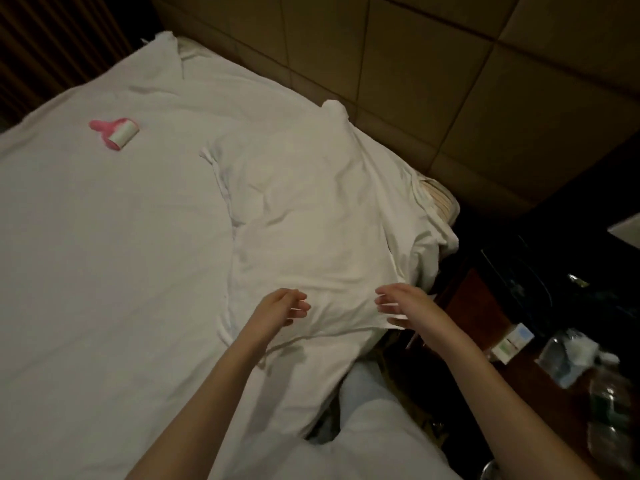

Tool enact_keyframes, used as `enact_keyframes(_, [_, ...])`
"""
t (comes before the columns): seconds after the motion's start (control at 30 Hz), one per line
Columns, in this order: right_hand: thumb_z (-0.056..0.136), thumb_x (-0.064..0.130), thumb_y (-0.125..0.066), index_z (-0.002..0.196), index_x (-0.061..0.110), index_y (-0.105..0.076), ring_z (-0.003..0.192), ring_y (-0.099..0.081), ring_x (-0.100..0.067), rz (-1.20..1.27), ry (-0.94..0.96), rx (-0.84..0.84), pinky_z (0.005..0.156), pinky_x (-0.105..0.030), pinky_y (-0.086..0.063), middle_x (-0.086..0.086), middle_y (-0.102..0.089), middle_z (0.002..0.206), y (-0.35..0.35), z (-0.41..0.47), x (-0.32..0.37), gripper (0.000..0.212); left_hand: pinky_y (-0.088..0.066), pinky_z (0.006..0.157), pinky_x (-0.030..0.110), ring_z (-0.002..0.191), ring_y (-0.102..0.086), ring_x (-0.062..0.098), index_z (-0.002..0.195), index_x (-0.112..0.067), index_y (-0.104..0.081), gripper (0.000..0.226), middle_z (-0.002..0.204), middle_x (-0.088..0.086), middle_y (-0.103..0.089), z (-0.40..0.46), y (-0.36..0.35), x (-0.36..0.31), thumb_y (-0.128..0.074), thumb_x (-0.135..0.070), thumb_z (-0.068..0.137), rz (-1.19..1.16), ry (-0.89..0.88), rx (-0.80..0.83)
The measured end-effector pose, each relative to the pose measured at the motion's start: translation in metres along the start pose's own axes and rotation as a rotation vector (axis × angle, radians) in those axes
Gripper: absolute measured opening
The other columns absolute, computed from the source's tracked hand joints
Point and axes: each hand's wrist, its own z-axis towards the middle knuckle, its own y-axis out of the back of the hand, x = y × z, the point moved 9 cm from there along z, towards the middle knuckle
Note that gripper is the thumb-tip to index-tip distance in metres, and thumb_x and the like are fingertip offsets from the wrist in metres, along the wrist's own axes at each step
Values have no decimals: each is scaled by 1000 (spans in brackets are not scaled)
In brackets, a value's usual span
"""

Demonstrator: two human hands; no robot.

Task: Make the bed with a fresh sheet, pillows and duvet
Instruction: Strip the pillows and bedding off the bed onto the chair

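From my remote seat: both hands hover low over the near end of the pillow, neither gripping anything. Left hand [282, 306] has fingers loosely spread and slightly bent, palm turned inward; right hand [403, 306] mirrors it, fingers relaxed and extended toward the left one, a gap between the two. I cannot tell whether the right fingertips brush the cloth beneath them. The pillow [311, 216] lies on the bed's right side, long axis running from the hands up toward the headboard; white case, soft and lumpy, with shallow creases fanning across its middle and a loose hemmed edge trailing along its left side. Its near corner overhangs the mattress edge. Under it the white sheet [104, 254] covers the bed, mostly flat, faint wrinkles only, bunched and hanging at the right edge. At the far right corner a striped bit of mattress [440, 199] shows where the sheet is pulled away. A pink lint roller [114, 132] with a white roll lies on the sheet, well apart from the pillow, upper left. Padded brown headboard [450, 81] in square panels behind. Dim tabletop [467, 306] beside the bed to the right carries plastic water bottles [609, 403] and a small box [512, 344]; details there are blurred.
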Motion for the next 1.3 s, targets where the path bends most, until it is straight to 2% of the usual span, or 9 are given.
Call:
enact_keyframes(0.17, [97,25,-50,105,15,-64,97,-61,-15,-88,-10,20,90,-33,-49,-2,-64,102,23,98,75,18,-46,93,36,102,-61,22,106,-9,-63,22,111,9,-66,80,15,-48,-45,-20,99,20,75,-135])
enact_keyframes(0.23, [97,27,-50,103,17,-63,96,-59,-14,-130,-10,11,91,-34,-48,1,-63,101,27,138,98,17,-43,90,29,108,-55,20,112,-12,-59,21,121,5,-60,118,27,-67,-46,-22,99,113,67,-221])
enact_keyframes(0.33, [95,29,-50,99,24,-57,92,-54,-11,-218,-11,-28,84,-28,-46,6,-56,101,29,201,122,10,-37,103,31,125,-45,28,136,-8,-46,42,140,13,-45,177,53,-83,-49,-23,98,203,122,-349])
enact_keyframes(0.47, [92,46,-55,148,14,-27,135,-37,-26,-301,-68,-80,110,-36,-33,-7,-30,151,24,272,140,70,-30,112,45,136,-33,38,148,-7,-26,69,151,21,-27,237,88,-68,-57,-35,93,240,355,-446])
enact_keyframes(0.7, [64,78,-63,149,10,-21,140,-31,-27,-259,-136,-142,115,-44,-27,-10,-29,154,11,372,137,117,-33,110,47,132,-38,39,151,-17,-7,104,150,18,-30,307,123,-31,-62,-65,77,177,509,-500])
enact_keyframes(0.83, [60,79,-65,149,17,-18,138,-29,-36,-406,-224,-188,114,-49,-26,-16,-25,152,17,401,129,118,-26,112,46,139,-28,38,152,-21,4,114,156,18,-16,330,128,-22,-65,-65,73,133,568,-555])
enact_keyframes(0.97, [54,75,-73,150,27,-21,141,-23,-29,-327,-174,-104,116,-42,-23,-6,-34,150,17,416,128,119,-26,111,44,137,-29,37,149,-17,-4,110,152,19,-21,337,132,-16,-68,-63,72,182,572,-603])
enact_keyframes(1.13, [23,82,-79,130,45,-48,132,-43,-21,-205,-219,-85,112,-45,-32,7,-50,139,17,440,112,117,-33,105,40,133,-37,32,144,-8,-11,107,149,15,-30,332,135,-19,-74,-55,72,87,535,-639])
enact_keyframes(1.3, [26,82,-80,131,34,-54,139,-34,-19,-164,-241,-29,114,-47,-27,9,-57,134,20,448,101,119,-44,98,38,122,-50,30,140,-6,-37,112,138,12,-50,308,146,-45,-79,-66,56,93,474,-608])
